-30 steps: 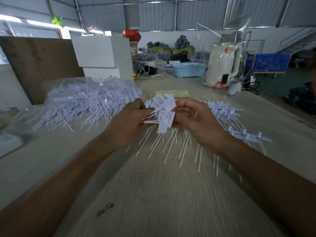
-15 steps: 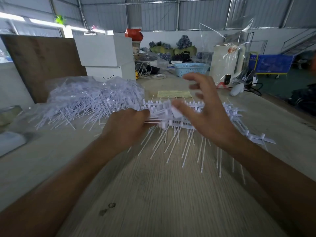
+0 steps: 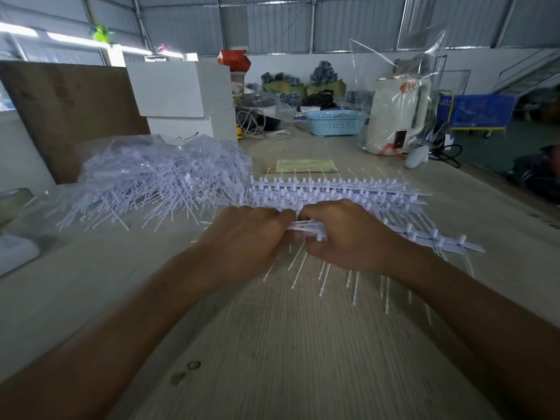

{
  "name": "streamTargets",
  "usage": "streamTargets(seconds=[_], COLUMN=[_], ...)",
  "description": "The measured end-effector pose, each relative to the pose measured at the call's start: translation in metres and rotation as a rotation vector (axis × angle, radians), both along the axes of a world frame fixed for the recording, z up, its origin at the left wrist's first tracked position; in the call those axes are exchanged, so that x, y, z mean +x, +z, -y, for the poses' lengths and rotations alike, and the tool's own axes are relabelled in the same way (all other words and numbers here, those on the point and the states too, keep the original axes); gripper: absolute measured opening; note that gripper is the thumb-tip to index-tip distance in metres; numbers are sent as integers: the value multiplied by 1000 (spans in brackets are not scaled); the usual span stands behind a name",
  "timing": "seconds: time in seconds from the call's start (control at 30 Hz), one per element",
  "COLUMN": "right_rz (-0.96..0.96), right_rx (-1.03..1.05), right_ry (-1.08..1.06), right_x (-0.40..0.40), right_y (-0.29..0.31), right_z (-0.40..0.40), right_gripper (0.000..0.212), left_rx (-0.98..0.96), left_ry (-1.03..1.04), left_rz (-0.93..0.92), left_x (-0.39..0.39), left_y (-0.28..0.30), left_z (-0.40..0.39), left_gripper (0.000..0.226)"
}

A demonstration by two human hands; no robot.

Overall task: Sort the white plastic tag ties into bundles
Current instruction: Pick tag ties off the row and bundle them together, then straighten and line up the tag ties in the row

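table, hands around ties

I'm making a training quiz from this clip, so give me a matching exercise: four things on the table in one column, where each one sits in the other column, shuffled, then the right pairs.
Things
1. loose pile of tag ties
2. blue basket
3. aligned row of tag ties
4. small bunch of tag ties

Places
A. far side of the table, right of the white boxes
B. held between the left hand and the right hand
C. left, partly in clear plastic
D. just beyond both hands

Pairs: 1-C, 2-A, 3-D, 4-B
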State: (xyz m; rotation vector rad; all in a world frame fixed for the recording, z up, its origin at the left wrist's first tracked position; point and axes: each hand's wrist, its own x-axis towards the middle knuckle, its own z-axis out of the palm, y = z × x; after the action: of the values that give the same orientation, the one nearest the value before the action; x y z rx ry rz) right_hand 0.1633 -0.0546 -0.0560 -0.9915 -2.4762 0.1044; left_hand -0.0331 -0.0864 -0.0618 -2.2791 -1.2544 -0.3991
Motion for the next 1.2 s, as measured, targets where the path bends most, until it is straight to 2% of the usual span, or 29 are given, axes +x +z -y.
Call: streamTargets(seconds=[0.1, 0.17, 0.27, 0.43, 0.6, 0.67, 0.77, 0.87, 0.97, 1.03, 1.1, 1.13, 1.2], right_rz=[-15, -33, -45, -26, 45, 89, 73, -13, 76, 212, 342, 389, 444], right_rx=[72, 103, 136, 142, 162, 180, 237, 245, 377, 521, 586, 595, 608], right_ry=[-23, -47, -94, -86, 12, 50, 129, 157, 57, 34, 14, -21, -118], right_x=[-2, -4, -6, -26, -81, -109, -145, -162, -176, -190, -204, -211, -220], right_y=[-3, -3, -2, -5, -8, -12, -12, -6, -6, -3, 0, 2, 9], right_z=[-5, -7, -8, -2, 11, 21, 26, 16, 6, -1, -11, -18, -30], right_gripper=[10, 14, 20, 25, 27, 28, 43, 66, 74, 61, 36, 31, 35], left_rx=[155, 251, 282, 249, 208, 192, 174, 145, 79, 43, 30, 7, -54], left_ry=[25, 120, 167, 40, -34, -31, 8, 155, 456, 619, 719, 757, 817], left_rz=[-111, -210, -285, -284, -292, -336, -309, -258, -204, -136, -116, -106, -21], left_x=[0, 1, 2, -25, -93, -126, -174, -226, -265, -275, -278, -278, -278], left_y=[2, 9, 17, 22, 17, 12, 10, 6, -9, -19, -24, -25, -27], left_z=[0, 5, 11, 9, 19, 26, 34, 39, 37, 27, 12, 5, -9], left_gripper=[38, 29, 15, 22, 39, 30, 13, 16, 11, 25, 30, 32, 33])
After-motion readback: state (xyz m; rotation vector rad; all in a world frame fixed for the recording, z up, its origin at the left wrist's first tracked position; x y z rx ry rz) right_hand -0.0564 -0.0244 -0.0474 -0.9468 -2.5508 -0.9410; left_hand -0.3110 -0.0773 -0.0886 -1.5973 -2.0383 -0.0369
